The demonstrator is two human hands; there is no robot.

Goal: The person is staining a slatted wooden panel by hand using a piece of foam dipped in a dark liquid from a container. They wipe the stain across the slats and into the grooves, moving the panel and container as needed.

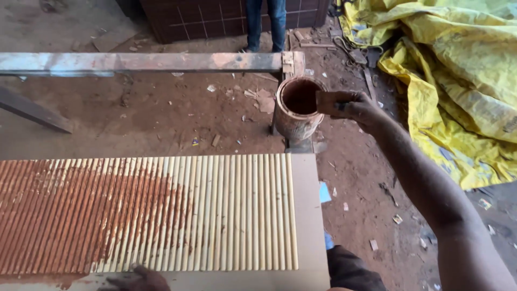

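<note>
My right hand (353, 108) reaches out to a stained, reddish-brown bucket (297, 110) on the ground and holds a small brown pad (329, 101) at its rim. My left hand (141, 280) rests on the near edge of a fluted wooden panel (237, 215). The panel's left part is coated in reddish-brown stain; its right part is bare pale wood. The bucket stands beyond the panel's far right corner.
A long metal beam (134, 62) crosses the dirt floor behind the panel. A yellow tarpaulin (458, 81) lies heaped at the right. Another person's legs in blue trousers (266, 24) stand at the back. Wood scraps litter the ground.
</note>
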